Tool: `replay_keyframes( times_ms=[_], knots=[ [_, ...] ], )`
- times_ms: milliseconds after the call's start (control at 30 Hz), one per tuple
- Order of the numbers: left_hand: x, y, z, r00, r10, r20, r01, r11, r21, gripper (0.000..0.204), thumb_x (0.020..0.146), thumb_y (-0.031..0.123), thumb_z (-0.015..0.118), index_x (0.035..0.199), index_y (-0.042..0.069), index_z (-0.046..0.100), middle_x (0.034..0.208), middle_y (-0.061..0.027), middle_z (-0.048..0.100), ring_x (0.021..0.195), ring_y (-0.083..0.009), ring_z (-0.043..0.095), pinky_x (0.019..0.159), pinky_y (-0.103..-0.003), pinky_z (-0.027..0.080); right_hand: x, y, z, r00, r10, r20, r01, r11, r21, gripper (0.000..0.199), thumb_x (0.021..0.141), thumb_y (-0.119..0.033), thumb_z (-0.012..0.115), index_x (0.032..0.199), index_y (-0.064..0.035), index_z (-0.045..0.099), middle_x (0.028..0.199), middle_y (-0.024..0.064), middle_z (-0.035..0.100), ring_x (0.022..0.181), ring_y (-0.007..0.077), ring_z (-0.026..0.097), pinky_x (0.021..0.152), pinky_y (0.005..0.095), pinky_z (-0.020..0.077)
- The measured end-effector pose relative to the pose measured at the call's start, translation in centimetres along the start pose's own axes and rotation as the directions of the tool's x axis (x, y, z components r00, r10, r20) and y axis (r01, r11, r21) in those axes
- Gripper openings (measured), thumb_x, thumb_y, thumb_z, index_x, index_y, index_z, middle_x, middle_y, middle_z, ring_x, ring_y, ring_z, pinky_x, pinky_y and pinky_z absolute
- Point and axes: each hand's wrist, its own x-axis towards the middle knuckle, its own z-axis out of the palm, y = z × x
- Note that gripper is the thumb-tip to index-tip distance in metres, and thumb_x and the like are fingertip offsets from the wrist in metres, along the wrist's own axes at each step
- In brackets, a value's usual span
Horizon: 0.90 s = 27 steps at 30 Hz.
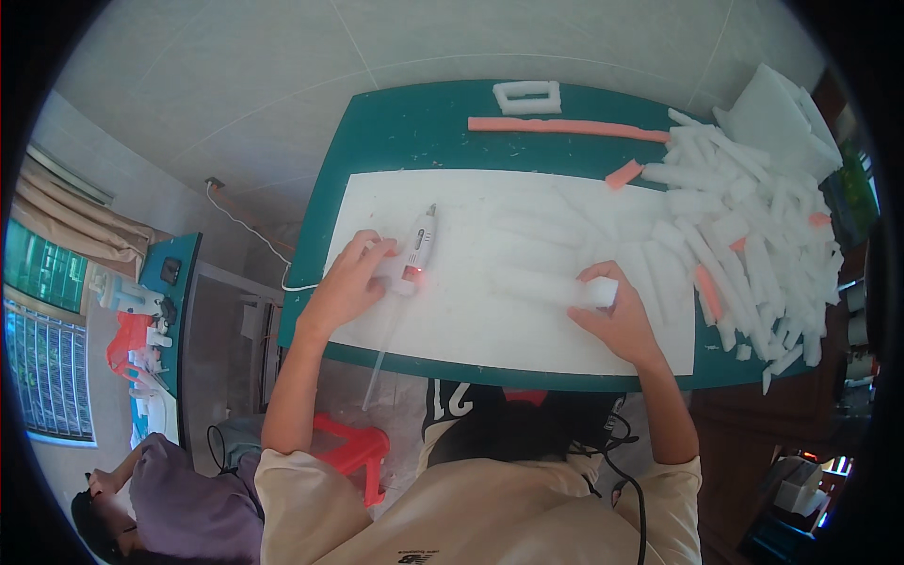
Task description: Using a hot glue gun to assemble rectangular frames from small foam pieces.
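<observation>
Head view: my left hand [350,282] wraps the handle of the white glue gun [418,247] lying on the white sheet [452,311], the handle itself hidden. My right hand [617,315] pinches a white foam block [600,291]; white on white blurs its edges.

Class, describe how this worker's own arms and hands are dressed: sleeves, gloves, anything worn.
Both hands, the left hand and the right hand, are bare, without gloves. The forearms are uncovered; short cream T-shirt sleeves end near the elbows. No watch or rings are discernible.
</observation>
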Motion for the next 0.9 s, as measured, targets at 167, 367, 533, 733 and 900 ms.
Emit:
replay_keyframes(
  times_ms=[167,367,533,733,900],
  knots=[
    [0.3,-0.3,-0.1,0.998,0.057,-0.004,-0.056,0.985,0.166,0.048,0.072,-0.011,0.061,0.118,0.002,0.058,0.131,-0.0123,0.046,0.103,-0.0290,0.059,0.084,-0.038,0.050,0.1,0.4,0.6,0.999,-0.030,-0.031,0.025,0.988,-0.150,0.039,0.075,-0.012,0.076,0.107,-0.0073,0.054,0.097,0.0046,0.059,0.072,0.0130,0.047,0.068,0.0272,0.0430],
    [-1.7,1.6,-0.1,0.980,0.045,-0.194,-0.083,0.978,-0.191,0.031,0.080,0.003,0.061,0.111,-0.001,0.060,0.101,-0.0158,0.058,0.086,-0.0278,0.060,0.080,-0.036,0.049,0.3,0.7,1.5,0.990,-0.122,-0.076,0.112,0.987,-0.119,0.044,0.075,-0.008,0.076,0.114,-0.0052,0.056,0.109,0.0103,0.064,0.092,0.0220,0.061,0.079,0.0302,0.0467],
    [-2.3,3.1,1.1,0.991,-0.115,0.075,0.137,0.788,-0.600,0.026,0.083,0.003,0.057,0.109,0.001,0.065,0.074,-0.0036,0.054,0.065,-0.0123,0.047,0.059,-0.029,0.038,0.3,0.7,1.2,0.984,-0.174,-0.043,0.161,0.964,-0.213,0.036,0.075,-0.006,0.075,0.107,-0.0037,0.061,0.105,0.0109,0.065,0.104,0.0252,0.063,0.091,0.0327,0.0474],
    [-2.2,4.0,2.2,0.991,-0.076,0.115,0.125,0.844,-0.521,0.020,0.085,0.006,0.058,0.104,0.001,0.065,0.076,-0.0055,0.058,0.067,-0.0137,0.050,0.062,-0.029,0.041,0.4,0.5,1.2,0.985,-0.165,-0.046,0.152,0.968,-0.202,0.034,0.074,-0.005,0.075,0.105,-0.0031,0.062,0.103,0.0112,0.065,0.102,0.0259,0.063,0.092,0.0323,0.0476],
    [-2.1,4.3,2.2,0.976,-0.135,0.172,0.203,0.854,-0.478,0.016,0.087,0.009,0.060,0.101,0.001,0.063,0.077,-0.0081,0.059,0.067,-0.0160,0.051,0.062,-0.031,0.041,0.4,0.7,1.1,0.991,-0.130,-0.038,0.123,0.979,-0.161,0.034,0.074,-0.005,0.075,0.105,-0.0031,0.061,0.103,0.0099,0.064,0.100,0.0234,0.061,0.093,0.0314,0.0460]
  ],
)
